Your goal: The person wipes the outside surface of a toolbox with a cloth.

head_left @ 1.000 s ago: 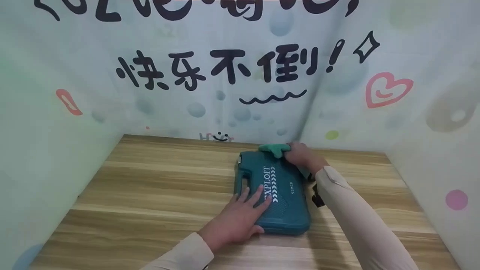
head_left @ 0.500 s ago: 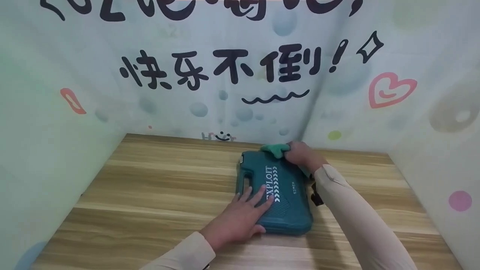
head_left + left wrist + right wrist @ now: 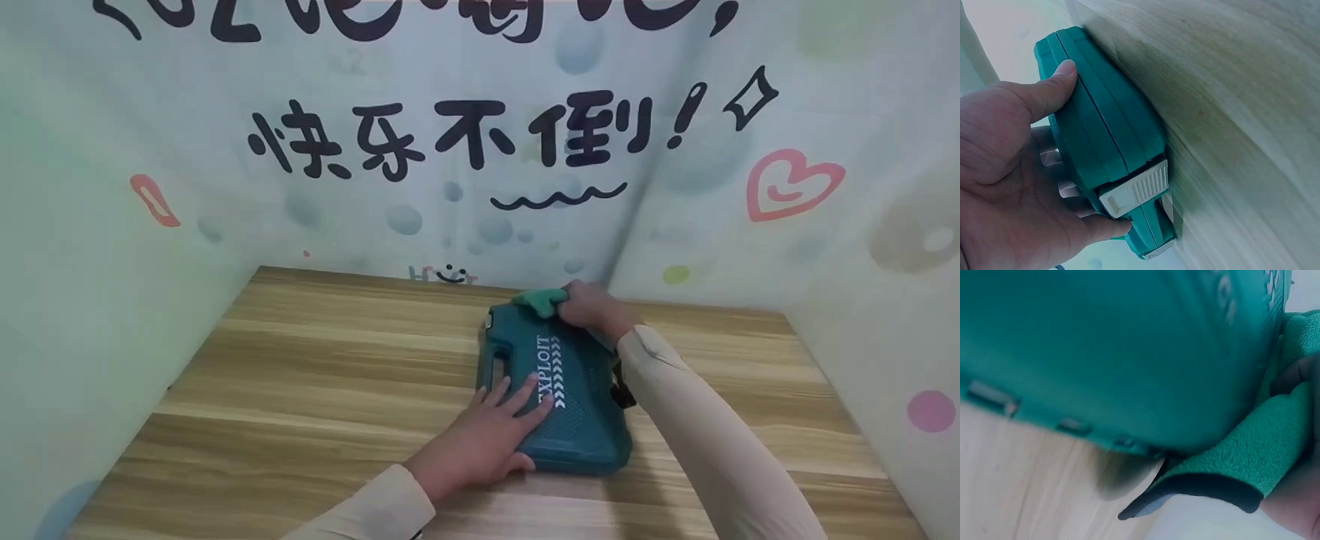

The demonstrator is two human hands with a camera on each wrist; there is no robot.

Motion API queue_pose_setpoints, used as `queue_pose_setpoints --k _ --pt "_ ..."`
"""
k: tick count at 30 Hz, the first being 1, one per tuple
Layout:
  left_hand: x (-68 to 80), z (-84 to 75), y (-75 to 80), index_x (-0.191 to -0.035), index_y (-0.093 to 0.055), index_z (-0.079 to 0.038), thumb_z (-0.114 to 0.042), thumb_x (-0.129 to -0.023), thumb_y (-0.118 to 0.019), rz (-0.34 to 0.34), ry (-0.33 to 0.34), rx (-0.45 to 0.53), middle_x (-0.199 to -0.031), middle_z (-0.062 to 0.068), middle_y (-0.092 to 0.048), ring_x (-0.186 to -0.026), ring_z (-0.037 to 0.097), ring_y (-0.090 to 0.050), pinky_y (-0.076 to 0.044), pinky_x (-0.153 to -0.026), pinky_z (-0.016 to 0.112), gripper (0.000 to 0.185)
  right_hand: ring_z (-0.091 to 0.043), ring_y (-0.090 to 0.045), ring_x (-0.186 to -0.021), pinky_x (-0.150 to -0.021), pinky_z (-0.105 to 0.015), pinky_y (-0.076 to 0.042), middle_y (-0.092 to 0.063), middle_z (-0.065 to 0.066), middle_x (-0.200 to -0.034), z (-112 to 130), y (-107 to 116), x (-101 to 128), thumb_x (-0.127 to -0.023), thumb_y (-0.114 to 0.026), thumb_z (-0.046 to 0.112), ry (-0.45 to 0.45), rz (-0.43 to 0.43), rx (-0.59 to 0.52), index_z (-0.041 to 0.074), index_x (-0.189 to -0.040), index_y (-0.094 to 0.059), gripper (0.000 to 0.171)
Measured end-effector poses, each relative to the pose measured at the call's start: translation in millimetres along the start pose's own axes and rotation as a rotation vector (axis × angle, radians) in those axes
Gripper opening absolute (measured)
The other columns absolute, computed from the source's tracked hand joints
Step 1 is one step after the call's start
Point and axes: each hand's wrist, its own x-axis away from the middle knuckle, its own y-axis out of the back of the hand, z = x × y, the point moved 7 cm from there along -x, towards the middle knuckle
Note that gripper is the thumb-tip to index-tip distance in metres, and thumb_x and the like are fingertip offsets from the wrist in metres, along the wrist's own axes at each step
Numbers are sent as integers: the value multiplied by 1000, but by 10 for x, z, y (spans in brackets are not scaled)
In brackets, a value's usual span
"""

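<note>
A dark green tool case (image 3: 585, 420) lies on the wooden table, its lid marked EXPLOIT in white. My left hand (image 3: 484, 442) rests on the lid's near left part with fingers spread. In the left wrist view, the thumb (image 3: 1053, 90) presses the case's side wall, and the little finger reaches beside a grey latch (image 3: 1137, 188). My right hand (image 3: 592, 307) grips a green cloth (image 3: 541, 301) at the far end of the case. The right wrist view shows the cloth's black edging (image 3: 1207, 486) against the case wall; most of that hand is out of frame there.
The wooden table (image 3: 322, 375) extends to both sides of the case. Close behind the case hangs a printed backdrop (image 3: 360, 232), and a pale side wall (image 3: 877, 330) stands at the right.
My right hand has slid a little left along the far end of the case with the cloth. My left hand stays on the lid. The head view has shifted slightly.
</note>
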Motion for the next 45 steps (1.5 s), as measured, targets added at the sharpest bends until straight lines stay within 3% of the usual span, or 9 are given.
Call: queue_pose_setpoints --k 7,19,25,32,39,45 --pt "-12 0 -35 -163 -24 -28 -47 -98 -65 13 -1 21 -169 6 -8 -150 42 -14 -22 -114 61 79 -30 -62 -86 -77 -43 -49 -64 -11 -95 107 -140 -71 -92 -54 13 -68 48 -82 9 -99 -68 16" --pt "15 28 -37 -163 -24 -28 -46 -98 -65 3 -20 43 -169 7 -8 -150 43 -13 -22 -114 60 79 -30 -58 -95 -87 -44 -46 -61 -11 -103 474 -290 -153 -96 -48 12 12 95 -33 5 -115 -66 26" --pt "-6 21 -30 -163 -25 -26 -47 -98 -65 -6 -30 7 -169 8 -9 -149 43 -15 -25 -113 60 80 -30 -56 -93 -85 -42 -44 -59 -11 -101 567 -310 -187 -96 -46 10 74 65 19 2 -112 -65 26" --pt "-21 -5 -35 -163 -27 -24 -47 -98 -65 -12 -43 -17 -169 9 -11 -149 44 -18 -26 -113 59 79 -29 -56 -92 -83 -40 -43 -58 -9 -98 572 -375 -241 -93 -48 8 31 66 26 6 -107 -65 21" --pt "-31 11 -42 -163 -28 -23 -47 -98 -65 -12 -48 -12 -169 10 -10 -149 45 -16 -25 -113 61 79 -29 -56 -102 -91 -42 -44 -60 -10 -111 617 -419 -277 -97 -48 13 -17 101 36 6 -130 -62 36" --pt "-13 25 -12 -163 -29 -23 -46 -99 -65 -16 -40 -2 -169 10 -11 -149 46 -16 -25 -113 61 77 -28 -55 -107 -97 -43 -43 -59 -9 -119 732 -434 -276 -99 -47 14 -3 128 57 7 -141 -56 44"
